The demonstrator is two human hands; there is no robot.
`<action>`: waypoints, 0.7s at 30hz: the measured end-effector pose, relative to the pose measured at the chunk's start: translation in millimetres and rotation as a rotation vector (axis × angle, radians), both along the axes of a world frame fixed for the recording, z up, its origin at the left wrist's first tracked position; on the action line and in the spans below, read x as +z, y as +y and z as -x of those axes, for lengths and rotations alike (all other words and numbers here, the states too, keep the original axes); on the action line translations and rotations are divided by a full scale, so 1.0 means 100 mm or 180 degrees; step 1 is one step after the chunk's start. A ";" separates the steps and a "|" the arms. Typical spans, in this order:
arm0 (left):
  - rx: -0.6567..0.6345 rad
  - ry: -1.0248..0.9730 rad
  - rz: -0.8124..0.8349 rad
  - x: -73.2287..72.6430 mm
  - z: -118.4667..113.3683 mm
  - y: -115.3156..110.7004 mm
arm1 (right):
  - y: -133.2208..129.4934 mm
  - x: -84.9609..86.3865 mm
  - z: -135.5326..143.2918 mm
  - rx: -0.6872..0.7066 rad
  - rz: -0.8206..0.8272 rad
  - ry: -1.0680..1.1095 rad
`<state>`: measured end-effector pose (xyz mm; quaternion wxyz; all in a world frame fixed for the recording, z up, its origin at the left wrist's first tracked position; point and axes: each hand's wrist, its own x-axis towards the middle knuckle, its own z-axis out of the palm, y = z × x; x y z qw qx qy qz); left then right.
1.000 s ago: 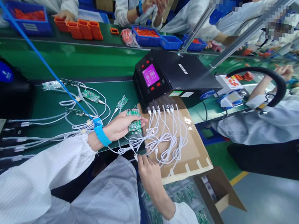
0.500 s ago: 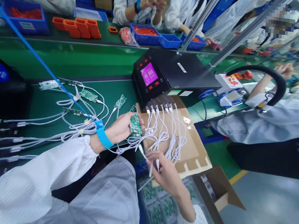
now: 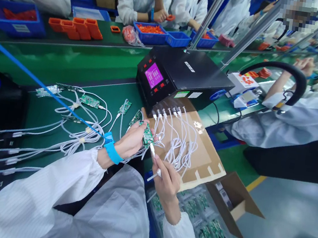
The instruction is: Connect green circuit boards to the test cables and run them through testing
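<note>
A green circuit board is gripped in my left hand, whose wrist wears a blue strap. Fingers closed, my right hand holds a white cable whose plug end touches the board's lower edge; whether it is fully seated I cannot tell. Looped white cables run from the front of a black tester with a magenta screen. Other boards with cables attached lie on the green bench to the left of my left hand.
Cardboard lies below the tester. Trays of boards sit low at the right, near an open carton. A blue cord crosses the left side. People work across the bench behind blue bins.
My right hand has moved up and left, bringing the cable's plug to the board. The board has tilted in my left hand. The whole view has shifted slightly.
</note>
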<state>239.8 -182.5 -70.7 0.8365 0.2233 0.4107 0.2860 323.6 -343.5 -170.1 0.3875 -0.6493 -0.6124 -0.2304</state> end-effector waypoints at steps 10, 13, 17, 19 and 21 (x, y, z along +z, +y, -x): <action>-0.0019 0.0119 0.0109 0.03 -0.02 -0.05 | -0.02 -0.02 -0.04 0.0229 0.0090 0.0002; 0.0025 0.0022 0.0111 0.02 -0.03 -0.03 | -0.01 -0.03 -0.04 0.0189 -0.0065 -0.0019; 0.0040 -0.0010 0.0102 0.00 -0.03 -0.01 | 0.01 -0.06 -0.05 0.0256 -0.0198 -0.0013; 0.0037 0.0016 0.0103 -0.01 -0.03 -0.02 | 0.01 -0.07 -0.05 0.0262 -0.0242 -0.0019; 0.0041 0.0035 0.0099 -0.02 -0.03 -0.02 | 0.01 -0.08 -0.05 0.0265 -0.0265 -0.0010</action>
